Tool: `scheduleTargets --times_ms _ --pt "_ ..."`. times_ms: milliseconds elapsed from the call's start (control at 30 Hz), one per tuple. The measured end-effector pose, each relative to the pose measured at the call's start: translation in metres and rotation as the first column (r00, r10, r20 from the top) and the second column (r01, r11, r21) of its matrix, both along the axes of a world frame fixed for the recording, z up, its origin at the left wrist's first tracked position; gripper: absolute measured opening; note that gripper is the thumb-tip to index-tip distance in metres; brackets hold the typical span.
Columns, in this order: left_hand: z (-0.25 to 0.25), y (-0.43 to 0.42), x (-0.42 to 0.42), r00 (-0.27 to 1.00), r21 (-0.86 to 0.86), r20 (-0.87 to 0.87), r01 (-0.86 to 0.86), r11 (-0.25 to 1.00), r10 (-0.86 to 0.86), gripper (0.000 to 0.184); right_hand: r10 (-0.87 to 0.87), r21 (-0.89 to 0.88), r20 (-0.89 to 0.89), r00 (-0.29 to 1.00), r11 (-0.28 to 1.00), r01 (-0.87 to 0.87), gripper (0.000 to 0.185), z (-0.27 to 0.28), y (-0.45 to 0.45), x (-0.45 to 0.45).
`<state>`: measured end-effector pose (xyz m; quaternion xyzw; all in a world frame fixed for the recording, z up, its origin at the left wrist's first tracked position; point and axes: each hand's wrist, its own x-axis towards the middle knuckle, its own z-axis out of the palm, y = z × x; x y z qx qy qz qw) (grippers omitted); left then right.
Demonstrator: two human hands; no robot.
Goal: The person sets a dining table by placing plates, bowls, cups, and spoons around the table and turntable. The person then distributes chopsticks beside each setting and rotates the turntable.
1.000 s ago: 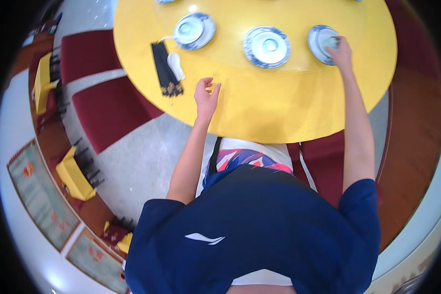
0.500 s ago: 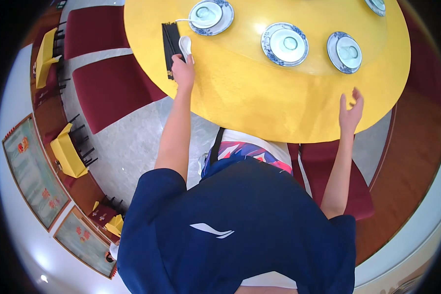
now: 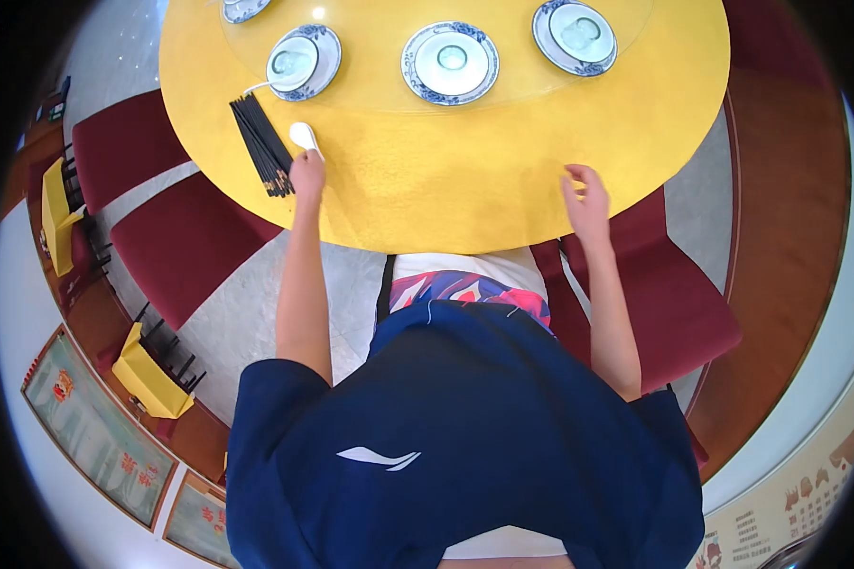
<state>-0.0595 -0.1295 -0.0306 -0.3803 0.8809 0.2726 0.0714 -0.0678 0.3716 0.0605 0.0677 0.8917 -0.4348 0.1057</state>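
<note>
We are now gripping the white spoon [image 3: 302, 135] with our left hand [image 3: 307, 176], just right of the black chopsticks [image 3: 262, 142]; our right hand [image 3: 586, 199], now off the glass [image 3: 582, 35], is hovering loosely open, well right of them, so work is shifting spoonward.

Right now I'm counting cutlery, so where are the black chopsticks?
In the head view, the black chopsticks lie on the yellow table, at left, beside the left hand.

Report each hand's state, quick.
Left hand: closed, holding the white spoon by its handle.
Right hand: open, fingers loosely curved, holding nothing.
</note>
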Motion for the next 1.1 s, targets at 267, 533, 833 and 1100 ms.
scheduleTargets --times_ms 267,533,833,1100 --pt "0.041 0.179 0.077 0.995 0.555 -0.104 0.046 0.831 0.014 0.017 0.310 -0.409 0.243 0.919 0.892 -0.193 0.029 -0.021 -0.123 0.021" --pt "0.065 0.256 0.050 0.958 0.669 -0.255 0.270 0.692 -0.128 0.029 0.193 -0.487 0.375 0.907 0.873 0.015 0.029 -0.007 -0.124 0.027" --pt "0.106 0.255 0.025 0.908 0.528 -0.330 0.406 0.746 -0.260 0.027 -0.246 -0.151 0.123 0.962 0.953 0.263 0.026 0.015 -0.024 -0.065" --pt "0.104 0.236 0.051 0.983 0.746 -0.180 0.153 0.648 -0.025 0.027 -0.048 0.552 -0.108 0.993 0.828 0.100 0.033 0.029 0.024 -0.198"
